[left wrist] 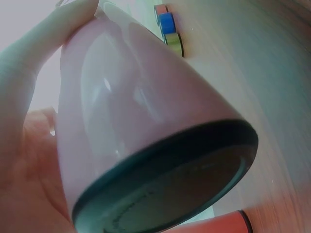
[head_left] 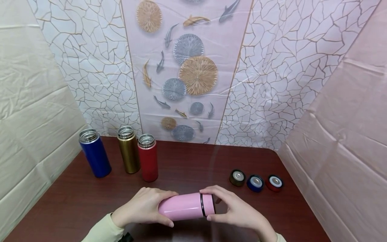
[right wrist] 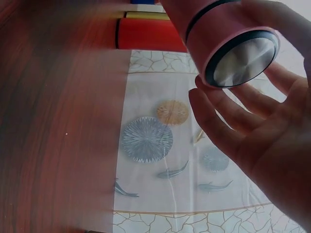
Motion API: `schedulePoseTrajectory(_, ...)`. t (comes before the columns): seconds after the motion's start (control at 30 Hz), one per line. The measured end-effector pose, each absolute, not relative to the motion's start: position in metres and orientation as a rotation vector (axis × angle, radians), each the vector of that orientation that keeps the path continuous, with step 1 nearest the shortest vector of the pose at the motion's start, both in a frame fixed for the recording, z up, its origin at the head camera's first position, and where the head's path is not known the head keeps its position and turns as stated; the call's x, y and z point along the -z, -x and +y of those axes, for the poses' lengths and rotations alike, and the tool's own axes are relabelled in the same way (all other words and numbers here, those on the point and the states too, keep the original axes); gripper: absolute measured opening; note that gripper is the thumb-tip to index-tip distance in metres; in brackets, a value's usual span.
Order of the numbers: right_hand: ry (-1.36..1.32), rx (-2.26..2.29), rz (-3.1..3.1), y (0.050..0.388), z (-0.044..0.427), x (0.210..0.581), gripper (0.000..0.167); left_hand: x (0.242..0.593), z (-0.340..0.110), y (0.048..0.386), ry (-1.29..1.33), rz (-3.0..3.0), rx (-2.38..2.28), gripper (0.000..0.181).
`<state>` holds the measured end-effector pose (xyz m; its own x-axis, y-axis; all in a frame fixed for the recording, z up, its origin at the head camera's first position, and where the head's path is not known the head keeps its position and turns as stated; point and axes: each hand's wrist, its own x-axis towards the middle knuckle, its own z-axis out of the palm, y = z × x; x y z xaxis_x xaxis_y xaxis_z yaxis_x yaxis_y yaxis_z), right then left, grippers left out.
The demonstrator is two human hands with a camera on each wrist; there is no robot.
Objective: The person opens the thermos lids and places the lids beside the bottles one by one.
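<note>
A pink thermos bottle (head_left: 180, 207) lies on its side in the air above the table's front, its lid (head_left: 208, 204) pointing right. My left hand (head_left: 148, 205) grips its body near the base; the dark bottom (left wrist: 170, 184) fills the lower left wrist view. With thumb and fingers, my right hand (head_left: 234, 208) pinches the pink lid from both sides. In the right wrist view the lid's silver top (right wrist: 245, 60) shows between the fingers. A black ring marks the joint between lid and body.
At the back left stand a blue bottle (head_left: 96, 156), a gold bottle (head_left: 130, 153) and a red bottle (head_left: 148, 161), all lidless. To the right, a gold lid (head_left: 237, 177), a blue lid (head_left: 255, 183) and a red lid (head_left: 274, 183) lie upside down on the dark red table (head_left: 193, 161).
</note>
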<state>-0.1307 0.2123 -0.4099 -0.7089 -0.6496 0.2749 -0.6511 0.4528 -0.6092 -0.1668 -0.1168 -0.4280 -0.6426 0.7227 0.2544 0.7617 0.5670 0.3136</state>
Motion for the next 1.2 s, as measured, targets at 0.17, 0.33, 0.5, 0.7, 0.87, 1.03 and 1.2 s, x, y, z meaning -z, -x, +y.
schedulePoseTrajectory(0.17,-1.23,-1.093,-2.65,0.1296,0.2116,0.4085,0.069,0.4288,-0.117,0.1673,1.277,-2.683,0.605,0.069)
schedulePoseTrajectory(0.33,-1.189,-1.082,-2.696,0.1287,0.2127,0.4084,0.073,0.4289,-0.1172,0.1678,1.282,-2.691,0.627,0.07)
schedulePoseTrajectory(0.5,-1.092,-1.123,-2.773,0.1278,0.2123,0.4102,0.069,0.4298,-0.1168,0.1679,1.284,-2.666,0.611,0.071)
schedulePoseTrajectory(0.7,-1.004,-1.27,-2.844,0.1293,0.2114,0.4123,0.056,0.4304,-0.1164,0.1678,1.283,-2.639,0.596,0.073)
schedulePoseTrajectory(0.87,-0.999,-1.189,-2.865,0.1299,0.2121,0.4129,0.056,0.4308,-0.1167,0.1671,1.283,-2.637,0.598,0.073)
schedulePoseTrajectory(1.03,-1.048,-1.09,-2.805,0.1301,0.2119,0.4122,0.058,0.4308,-0.1163,0.1676,1.276,-2.658,0.608,0.072)
schedulePoseTrajectory(1.2,-1.106,-1.063,-2.747,0.1296,0.211,0.4106,0.064,0.4314,-0.1158,0.1676,1.27,-2.663,0.612,0.072)
